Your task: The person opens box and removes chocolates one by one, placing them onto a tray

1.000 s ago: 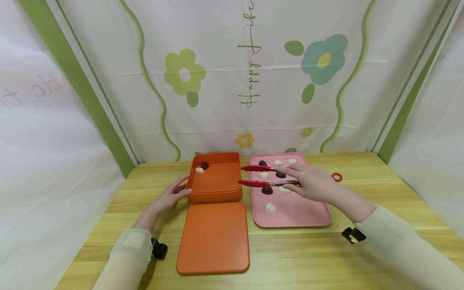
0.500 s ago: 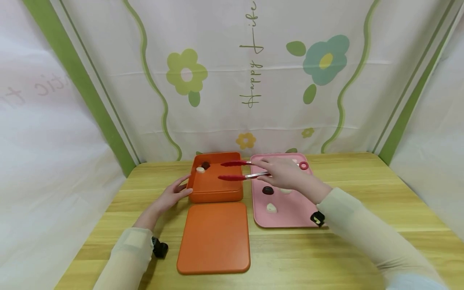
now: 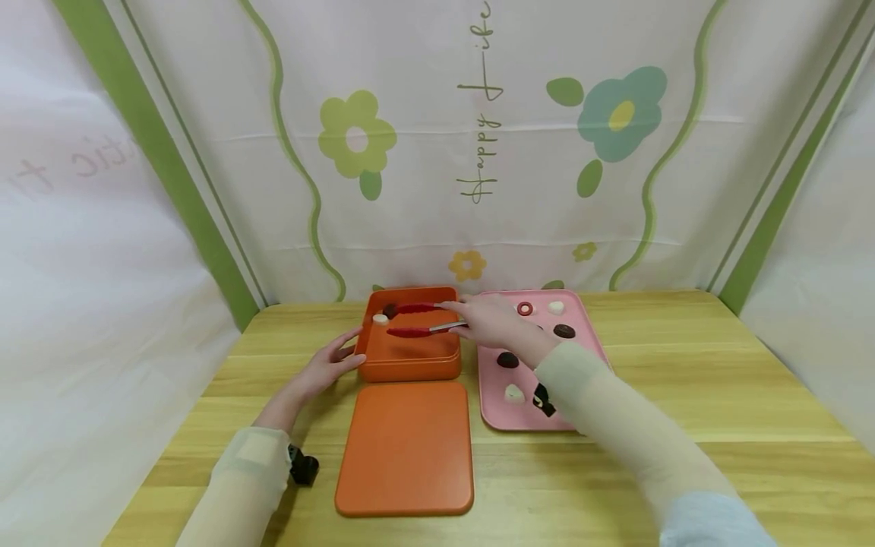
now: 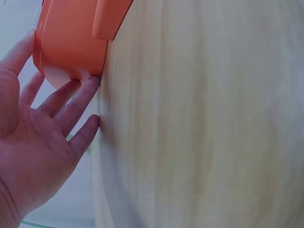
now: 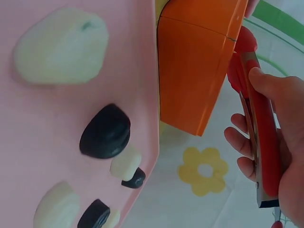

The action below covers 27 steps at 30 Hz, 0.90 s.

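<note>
My right hand (image 3: 495, 323) grips red-tipped tongs (image 3: 410, 332), also seen in the right wrist view as tongs with a red handle (image 5: 266, 142). Their arms are spread over the open orange box (image 3: 410, 372), with nothing visible between the tips. A dark piece (image 3: 390, 311) and a white piece (image 3: 380, 320) lie at the box's back left; the upper tip is right beside the dark one. My left hand (image 3: 331, 368) rests its extended fingers against the box's left side, with the thumb near the rim; in the left wrist view these fingers (image 4: 78, 102) touch the box's wall.
A pink tray (image 3: 502, 414) to the right carries several small dark and white pieces, such as a dark one (image 3: 508, 360) and a white one (image 3: 515, 393). An orange lid (image 3: 405, 448) lies flat before the box on the wooden table (image 3: 683, 365). A printed curtain (image 3: 424, 190) hangs behind.
My right hand has moved left with the tongs, from over the pink tray to over the orange box. The left hand stays at the box's side.
</note>
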Each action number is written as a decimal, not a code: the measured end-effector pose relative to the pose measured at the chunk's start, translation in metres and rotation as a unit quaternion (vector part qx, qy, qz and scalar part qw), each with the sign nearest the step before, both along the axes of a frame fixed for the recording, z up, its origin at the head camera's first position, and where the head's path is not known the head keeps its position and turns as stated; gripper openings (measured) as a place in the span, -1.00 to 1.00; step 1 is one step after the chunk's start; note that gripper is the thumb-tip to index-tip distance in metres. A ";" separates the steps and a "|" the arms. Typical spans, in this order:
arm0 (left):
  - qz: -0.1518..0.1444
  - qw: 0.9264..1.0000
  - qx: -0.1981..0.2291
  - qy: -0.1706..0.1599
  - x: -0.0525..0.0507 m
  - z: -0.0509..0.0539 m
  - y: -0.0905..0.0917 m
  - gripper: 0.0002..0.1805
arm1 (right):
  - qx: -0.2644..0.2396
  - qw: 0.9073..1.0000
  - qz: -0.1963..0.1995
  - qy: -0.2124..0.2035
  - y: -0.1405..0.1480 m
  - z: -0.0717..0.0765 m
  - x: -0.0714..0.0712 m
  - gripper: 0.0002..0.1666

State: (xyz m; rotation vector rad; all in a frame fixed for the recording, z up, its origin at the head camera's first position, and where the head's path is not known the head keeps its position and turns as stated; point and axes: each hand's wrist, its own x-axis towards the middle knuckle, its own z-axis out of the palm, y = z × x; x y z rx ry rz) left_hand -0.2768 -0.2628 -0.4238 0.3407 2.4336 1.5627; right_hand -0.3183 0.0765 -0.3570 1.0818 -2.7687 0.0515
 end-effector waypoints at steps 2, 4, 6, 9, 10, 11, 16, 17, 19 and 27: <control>0.000 1.000 -0.001 0.000 0.000 0.000 0.000 -0.24 | 0.012 1.000 -0.007 0.002 -0.008 -0.001 -0.004 -0.37; 0.000 1.000 -0.002 0.000 -0.001 0.000 0.000 -0.24 | 0.021 1.000 -0.010 0.000 -0.015 -0.003 -0.007 -0.37; 0.000 1.000 -0.004 0.000 -0.001 0.000 -0.001 -0.24 | 0.025 1.000 -0.013 -0.004 -0.022 -0.004 -0.010 -0.38; -0.002 1.000 -0.004 0.001 -0.001 -0.001 -0.001 -0.24 | 0.032 0.999 -0.017 -0.011 -0.030 -0.007 -0.013 -0.37; -0.002 1.000 -0.003 0.000 -0.001 -0.001 -0.001 -0.24 | 0.036 0.999 -0.020 -0.013 -0.032 -0.008 -0.014 -0.37; -0.002 1.000 -0.003 0.001 -0.001 -0.001 -0.001 -0.24 | 0.038 0.999 -0.024 -0.015 -0.035 -0.009 -0.015 -0.37; -0.003 1.000 -0.005 0.000 0.000 0.001 -0.001 -0.23 | 0.052 0.998 -0.045 -0.015 -0.042 -0.014 -0.018 -0.37; -0.004 1.000 -0.005 0.000 0.000 0.001 -0.001 -0.23 | 0.051 0.997 -0.047 -0.015 -0.043 -0.014 -0.019 -0.37; -0.005 1.000 -0.005 0.000 0.000 0.002 -0.001 -0.23 | 0.048 0.997 -0.052 -0.018 -0.044 -0.015 -0.020 -0.39; -0.005 1.000 -0.003 0.000 -0.001 -0.001 -0.001 -0.24 | 0.051 0.997 -0.048 -0.023 -0.044 -0.014 -0.024 -0.37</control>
